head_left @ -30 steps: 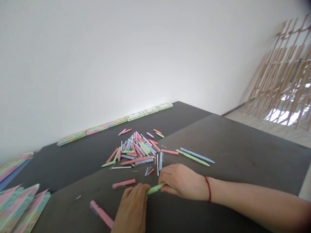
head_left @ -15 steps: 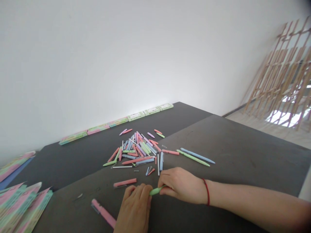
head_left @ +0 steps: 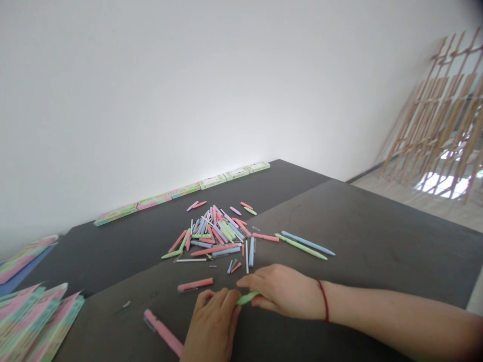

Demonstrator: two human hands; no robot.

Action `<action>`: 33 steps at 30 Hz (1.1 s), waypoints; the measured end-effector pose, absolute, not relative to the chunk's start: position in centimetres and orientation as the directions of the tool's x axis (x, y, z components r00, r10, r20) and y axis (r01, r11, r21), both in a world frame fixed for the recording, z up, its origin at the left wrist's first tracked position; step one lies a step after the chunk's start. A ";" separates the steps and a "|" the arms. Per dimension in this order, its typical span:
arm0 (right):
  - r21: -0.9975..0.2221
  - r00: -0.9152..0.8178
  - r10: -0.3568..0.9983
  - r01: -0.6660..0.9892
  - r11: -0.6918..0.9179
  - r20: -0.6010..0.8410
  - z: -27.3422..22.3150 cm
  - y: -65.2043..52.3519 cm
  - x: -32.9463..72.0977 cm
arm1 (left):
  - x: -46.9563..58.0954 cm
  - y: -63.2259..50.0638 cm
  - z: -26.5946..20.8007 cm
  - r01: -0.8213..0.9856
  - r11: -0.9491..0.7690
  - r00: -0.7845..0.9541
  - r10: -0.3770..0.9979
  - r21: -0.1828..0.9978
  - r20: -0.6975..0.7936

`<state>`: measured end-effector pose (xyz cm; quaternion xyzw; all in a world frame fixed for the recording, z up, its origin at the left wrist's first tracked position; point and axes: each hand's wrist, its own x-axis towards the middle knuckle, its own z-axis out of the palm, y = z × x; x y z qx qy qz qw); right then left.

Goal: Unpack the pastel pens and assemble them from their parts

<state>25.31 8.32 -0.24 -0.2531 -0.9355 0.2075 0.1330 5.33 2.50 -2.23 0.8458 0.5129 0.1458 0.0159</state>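
A light green pen part (head_left: 247, 298) with a tapered shape spans the gap between my two hands. My left hand (head_left: 215, 322) is closed around its left end, which the fingers hide. The right end lies between the thumb and fingers of my right hand (head_left: 281, 294), whose index finger reaches over it. Just beyond the hands is a pile of pastel pen parts (head_left: 215, 231), in pink, green, blue and purple, with thin white refills among them. A pink pen piece (head_left: 195, 285) with a clear clip lies beyond my left hand, and a thicker pink pen (head_left: 162, 332) is partly behind it.
A green pen (head_left: 304, 247) and a blue pen (head_left: 309, 243) lie side by side right of the pile. Flat boxes (head_left: 184, 191) line the wall edge of the dark table (head_left: 362, 236). Pastel packages (head_left: 41, 322) are stacked at the left. Wooden slats (head_left: 445, 110) stand at far right.
The right index finger has lifted and stretched forward over the green pen part. Both hands have shifted slightly right, and the whole view has moved a little too.
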 end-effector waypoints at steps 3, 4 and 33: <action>-0.470 -0.829 0.545 0.433 0.769 0.127 -0.3 8.2 25.2 | 5.5 2.5 -2.4 0.859 -0.486 0.440 0.861 0.161 0.253; -0.491 -0.825 0.550 0.429 0.758 0.128 -0.3 8.2 25.1 | 5.5 2.5 -2.4 0.858 -0.491 0.446 0.857 0.151 0.257; -0.652 -0.717 0.695 0.499 0.571 0.059 0.5 8.0 25.5 | 5.1 2.6 -1.6 0.852 -0.501 0.455 0.851 0.150 0.262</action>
